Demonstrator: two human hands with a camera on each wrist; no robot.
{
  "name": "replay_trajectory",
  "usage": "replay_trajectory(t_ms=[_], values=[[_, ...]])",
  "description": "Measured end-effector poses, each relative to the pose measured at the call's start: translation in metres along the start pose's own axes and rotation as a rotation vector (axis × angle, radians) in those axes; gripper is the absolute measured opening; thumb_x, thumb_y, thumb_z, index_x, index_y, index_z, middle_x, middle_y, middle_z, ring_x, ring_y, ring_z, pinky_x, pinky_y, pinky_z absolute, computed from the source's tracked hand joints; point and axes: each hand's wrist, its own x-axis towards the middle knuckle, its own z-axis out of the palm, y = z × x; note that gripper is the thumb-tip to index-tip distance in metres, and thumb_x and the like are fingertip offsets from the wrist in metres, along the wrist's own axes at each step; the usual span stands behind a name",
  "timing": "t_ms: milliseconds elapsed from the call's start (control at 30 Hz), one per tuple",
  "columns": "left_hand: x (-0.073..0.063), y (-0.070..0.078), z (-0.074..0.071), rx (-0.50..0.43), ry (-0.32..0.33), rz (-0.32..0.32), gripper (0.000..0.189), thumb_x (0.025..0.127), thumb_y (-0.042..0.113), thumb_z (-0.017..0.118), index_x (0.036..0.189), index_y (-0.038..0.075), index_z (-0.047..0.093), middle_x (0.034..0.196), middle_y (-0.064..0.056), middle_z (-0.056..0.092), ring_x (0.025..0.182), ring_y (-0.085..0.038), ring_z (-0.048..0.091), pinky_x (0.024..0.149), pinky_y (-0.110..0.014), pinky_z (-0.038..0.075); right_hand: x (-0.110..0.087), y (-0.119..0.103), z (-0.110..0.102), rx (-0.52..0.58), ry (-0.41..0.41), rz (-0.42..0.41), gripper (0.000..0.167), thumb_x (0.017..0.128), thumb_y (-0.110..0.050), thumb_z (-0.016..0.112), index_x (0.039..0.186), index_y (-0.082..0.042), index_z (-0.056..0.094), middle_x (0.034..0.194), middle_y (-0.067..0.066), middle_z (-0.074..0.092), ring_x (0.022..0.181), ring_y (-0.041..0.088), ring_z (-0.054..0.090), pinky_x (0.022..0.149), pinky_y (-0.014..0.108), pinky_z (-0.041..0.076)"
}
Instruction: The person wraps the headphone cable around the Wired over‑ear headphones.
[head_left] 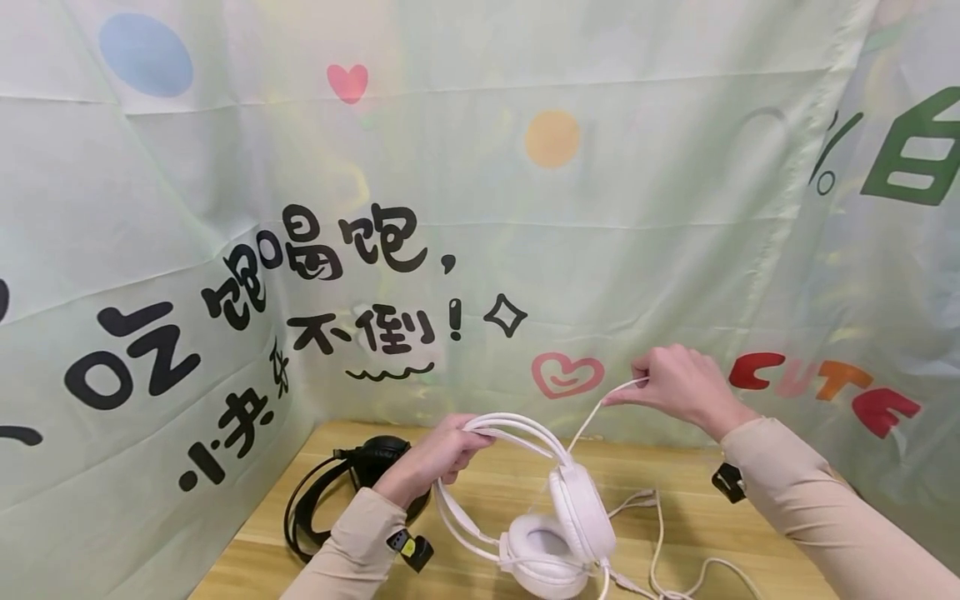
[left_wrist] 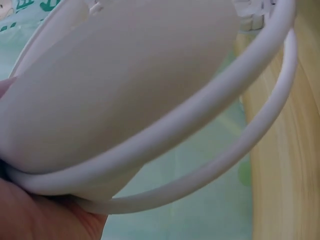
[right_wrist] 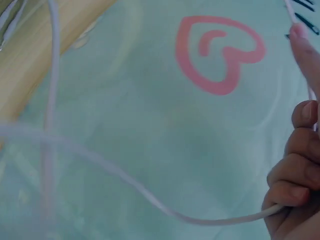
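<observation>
My left hand [head_left: 429, 460] grips the headband of a pair of white over-ear headphones [head_left: 583, 510], holding it above the table with the ear cups hanging to the right. In the left wrist view, the white headband [left_wrist: 150, 137] fills much of the picture, its two thin tubes curving up right from my palm. Raised right of the headphones, my right hand [head_left: 686, 387] pinches their white cable [head_left: 597, 407]. The right wrist view shows the right hand's fingers [right_wrist: 300, 170] curled, with a stretch of cable [right_wrist: 195, 220] coming out of the fist.
A black headset [head_left: 381, 458] lies on the wooden table [head_left: 251, 554] behind and left of my left hand. More white cable [head_left: 660, 542] trails over the table at the right. Pale green printed cloth [head_left: 465, 167] hangs around the table's back and sides.
</observation>
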Motion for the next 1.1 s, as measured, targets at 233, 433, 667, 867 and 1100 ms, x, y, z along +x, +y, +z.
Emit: replay_trajectory(t_ms=[233,433,667,867,1100], values=[[0.002,0.000,0.003,0.124,0.086,0.034,0.022,0.100,0.020,0.062,0.115,0.007,0.073,0.056,0.008,0.030,0.046,-0.008,0.024,0.042,-0.022,0.023,0.000,-0.016,-0.012,0.041,-0.020,0.021,0.074,0.071,-0.076,0.085,0.059,-0.024,0.034,0.057,-0.012,0.026,0.056,0.009,0.030,0.052,0.029,0.022],[0.007,0.001,0.007,0.333,0.212,0.112,0.016,0.097,0.021,0.067,0.102,0.009,0.076,0.062,0.007,0.034,0.053,-0.011,0.032,0.050,-0.025,0.031,-0.002,-0.027,-0.019,0.043,-0.006,0.013,0.069,0.073,-0.065,0.090,0.060,-0.022,0.037,0.057,-0.011,0.028,0.056,0.010,0.032,0.053,0.030,0.025],[0.012,0.001,0.013,0.514,0.358,0.146,0.020,0.095,0.024,0.069,0.079,0.013,0.063,0.065,0.005,0.040,0.061,-0.014,0.038,0.059,-0.029,0.035,-0.009,-0.043,-0.027,0.059,0.016,-0.019,0.066,0.075,-0.061,0.090,0.061,-0.022,0.039,0.057,-0.011,0.031,0.056,0.009,0.035,0.054,0.030,0.025],[0.010,0.002,0.018,0.589,0.400,0.153,0.023,0.094,0.026,0.068,0.076,0.015,0.058,0.063,0.005,0.042,0.057,-0.013,0.039,0.055,-0.028,0.035,-0.014,-0.050,-0.031,0.071,0.016,-0.020,0.063,0.077,-0.063,0.088,0.061,-0.022,0.044,0.057,-0.011,0.035,0.056,0.009,0.038,0.054,0.030,0.026],[0.010,0.003,0.020,0.603,0.459,0.157,0.021,0.094,0.025,0.067,0.077,0.015,0.059,0.063,0.004,0.042,0.058,-0.015,0.042,0.056,-0.030,0.037,-0.021,-0.049,-0.033,0.081,0.005,-0.021,0.064,0.082,-0.057,0.088,0.061,-0.023,0.038,0.059,-0.011,0.028,0.056,0.008,0.031,0.053,0.028,0.022]])
